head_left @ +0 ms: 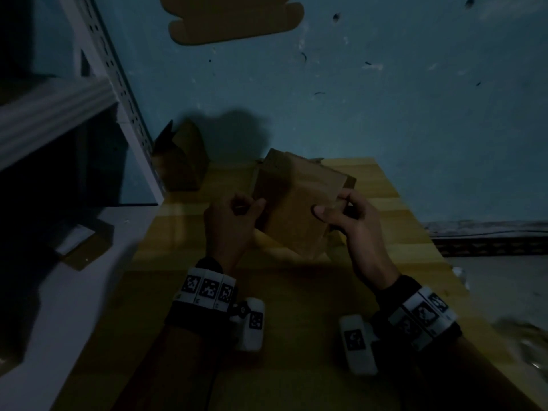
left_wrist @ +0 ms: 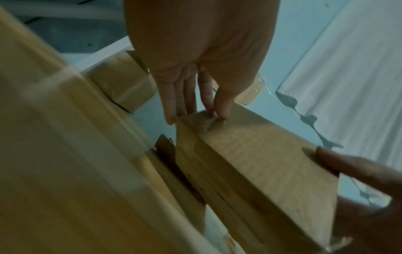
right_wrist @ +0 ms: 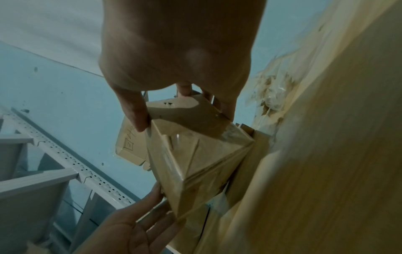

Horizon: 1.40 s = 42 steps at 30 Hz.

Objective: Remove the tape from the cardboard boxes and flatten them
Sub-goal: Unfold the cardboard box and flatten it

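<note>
A taped brown cardboard box [head_left: 296, 209] is held tilted above the yellow wooden table [head_left: 296, 321]. My left hand [head_left: 237, 215] is at its left edge; in the left wrist view the thumb and forefinger [left_wrist: 214, 116] pinch the wrinkled clear tape at a corner of the box [left_wrist: 261, 163], the other fingers lying straight behind it. My right hand [head_left: 335, 212] grips the right corner, thumb on one face and fingers behind [right_wrist: 185, 110]. Shiny clear tape [right_wrist: 174, 163] wraps the box edges [right_wrist: 195, 154]. The left palm [right_wrist: 135, 223] shows below the box.
An opened box [head_left: 184, 161] stands at the table's back left, another taped box [left_wrist: 124, 80] beside it. Flattened cardboard [head_left: 237, 22] lies beyond the table. Grey metal shelving [head_left: 98, 84] rises on the left. Crumpled tape [right_wrist: 272, 96] lies to the right.
</note>
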### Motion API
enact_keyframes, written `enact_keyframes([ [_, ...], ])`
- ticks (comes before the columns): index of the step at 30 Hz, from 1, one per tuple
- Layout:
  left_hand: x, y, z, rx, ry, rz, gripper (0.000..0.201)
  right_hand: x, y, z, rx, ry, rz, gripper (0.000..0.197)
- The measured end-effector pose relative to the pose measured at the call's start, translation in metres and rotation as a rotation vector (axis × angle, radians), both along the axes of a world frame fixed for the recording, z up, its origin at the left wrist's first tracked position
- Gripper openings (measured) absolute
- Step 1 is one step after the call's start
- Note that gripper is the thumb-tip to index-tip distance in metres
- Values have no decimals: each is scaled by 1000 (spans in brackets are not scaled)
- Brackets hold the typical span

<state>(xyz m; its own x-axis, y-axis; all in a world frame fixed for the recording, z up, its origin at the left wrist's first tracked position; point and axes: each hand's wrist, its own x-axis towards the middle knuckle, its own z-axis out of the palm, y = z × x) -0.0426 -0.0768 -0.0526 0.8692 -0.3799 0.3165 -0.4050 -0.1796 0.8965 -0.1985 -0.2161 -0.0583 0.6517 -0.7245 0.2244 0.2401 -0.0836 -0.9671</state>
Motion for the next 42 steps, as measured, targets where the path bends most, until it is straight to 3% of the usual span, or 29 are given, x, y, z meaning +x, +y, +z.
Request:
enact_keyframes([
  [14, 3, 3, 3, 15, 148, -125, 11, -2, -5, 2, -57, -28, 1, 47],
  [20, 3, 4, 5, -134, 169, -88, 8, -1, -8, 6, 137, -104, 27, 55],
  [24, 2, 5, 7, -209, 194, -122, 11, -3, -11, 7, 165, -97, 22, 58],
  [29, 3, 5, 8, -311, 238, -158, 14, -7, -14, 9, 245, -110, 24, 51],
  [35, 3, 6, 9, -347, 177, -259, 22, -9, -11, 12, 234, 19, 33, 47],
  [40, -2, 8, 18, -398, 100, -376, 24, -10, -18, 10, 260, 96, -101, 82],
  [42, -3, 12, 23, -419, 73, -415, 25, -10, -20, 10, 193, 116, -204, 77],
])
